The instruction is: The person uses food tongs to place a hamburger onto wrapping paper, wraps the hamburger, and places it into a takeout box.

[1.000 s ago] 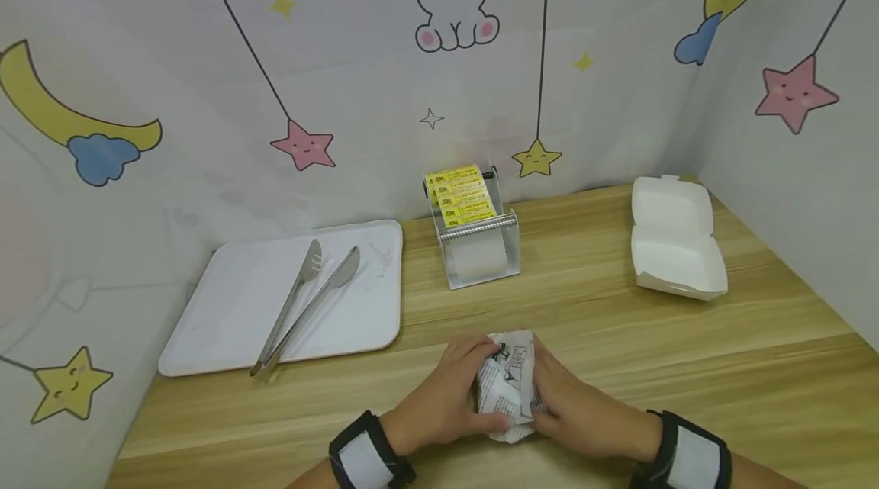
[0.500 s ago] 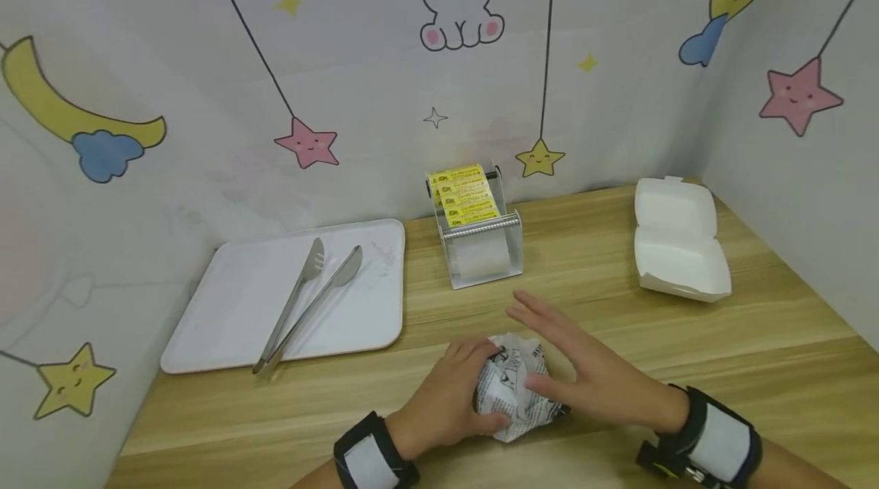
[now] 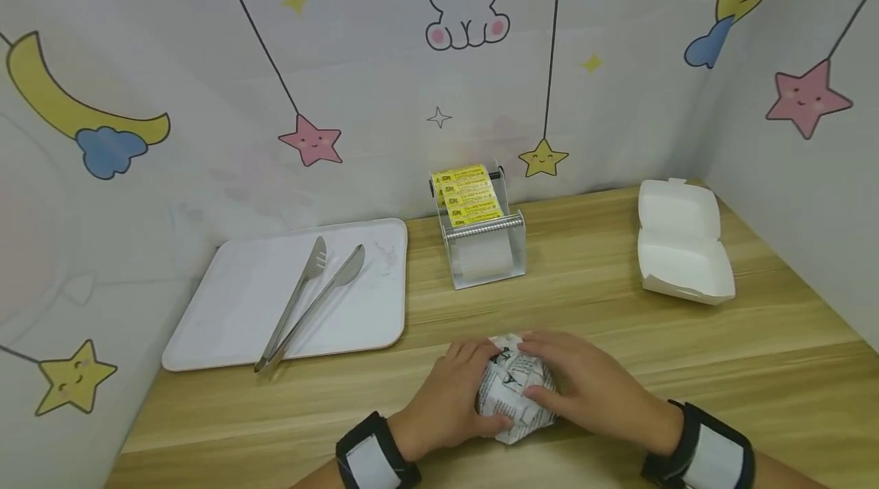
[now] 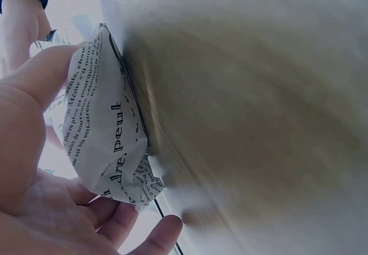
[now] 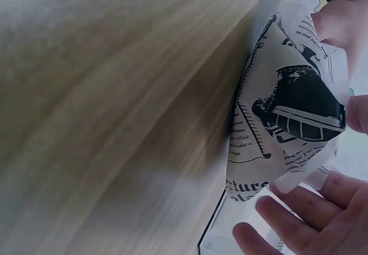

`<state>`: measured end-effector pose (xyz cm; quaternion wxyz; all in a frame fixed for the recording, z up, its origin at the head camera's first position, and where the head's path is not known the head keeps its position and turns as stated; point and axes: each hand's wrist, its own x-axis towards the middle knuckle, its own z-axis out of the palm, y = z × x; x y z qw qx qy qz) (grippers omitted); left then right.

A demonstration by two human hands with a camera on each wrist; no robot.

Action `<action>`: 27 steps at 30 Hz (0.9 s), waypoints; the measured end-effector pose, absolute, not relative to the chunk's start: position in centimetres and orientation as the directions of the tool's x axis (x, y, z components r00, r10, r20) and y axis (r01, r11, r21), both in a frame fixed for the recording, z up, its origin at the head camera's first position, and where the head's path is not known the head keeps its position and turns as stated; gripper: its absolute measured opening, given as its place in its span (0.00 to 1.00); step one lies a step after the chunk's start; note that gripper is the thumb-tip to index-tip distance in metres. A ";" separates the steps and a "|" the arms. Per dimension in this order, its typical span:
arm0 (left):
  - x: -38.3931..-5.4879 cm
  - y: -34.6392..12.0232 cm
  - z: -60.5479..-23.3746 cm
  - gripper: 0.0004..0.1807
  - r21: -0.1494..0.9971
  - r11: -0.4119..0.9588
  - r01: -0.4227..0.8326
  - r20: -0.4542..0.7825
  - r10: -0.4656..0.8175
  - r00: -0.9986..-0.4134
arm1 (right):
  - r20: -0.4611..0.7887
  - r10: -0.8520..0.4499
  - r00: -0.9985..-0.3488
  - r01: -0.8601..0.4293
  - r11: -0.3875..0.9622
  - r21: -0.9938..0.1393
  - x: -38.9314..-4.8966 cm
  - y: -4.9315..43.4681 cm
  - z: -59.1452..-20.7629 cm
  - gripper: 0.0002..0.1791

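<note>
A rounded parcel point(image 3: 516, 397) wrapped in newsprint-patterned paper sits on the table in front of me; its contents are hidden. My left hand point(image 3: 442, 405) curves round its left side, thumb at the near edge and fingertips at the far one. Opposite it, my right hand point(image 3: 600, 390) cups the right side, thumb over the top paper. In the left wrist view the printed wrapper point(image 4: 103, 123) is creased and pointed at the ends. The right wrist view shows folded paper point(image 5: 287, 146) with a dark drawing, the lower fingers spread along it.
Behind the parcel stands a metal dispenser point(image 3: 481, 260) with a roll of yellow labels point(image 3: 468, 195). At left, metal tongs point(image 3: 305, 306) lie across a white tray point(image 3: 233, 298), handle end past its front edge. An open white takeaway box point(image 3: 687, 260) is at the right back.
My right hand lifted off the parcel, fingers extended, then came back down onto its right side. The wrapper's right side is now folded in and rounder. The left hand stayed in place.
</note>
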<state>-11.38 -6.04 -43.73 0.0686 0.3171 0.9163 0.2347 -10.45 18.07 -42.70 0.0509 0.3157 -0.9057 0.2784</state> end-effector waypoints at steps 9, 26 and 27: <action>-11.3 -6.1 -43.6 0.45 0.466 0.694 0.549 0.016 0.613 -0.790 | 0.226 -0.529 -0.818 -0.564 0.660 -0.496 -10.1 18.8 -43.1 0.29; -11.3 -6.1 -43.3 0.47 0.461 0.712 0.530 -0.012 0.602 -0.798 | 0.175 -0.501 -0.848 -0.484 0.595 -0.642 -10.3 19.6 -43.6 0.16; -11.3 -6.1 -43.3 0.47 0.464 0.711 0.528 -0.012 0.602 -0.799 | 0.173 -0.508 -0.844 -0.489 0.595 -0.638 -10.3 19.7 -43.6 0.16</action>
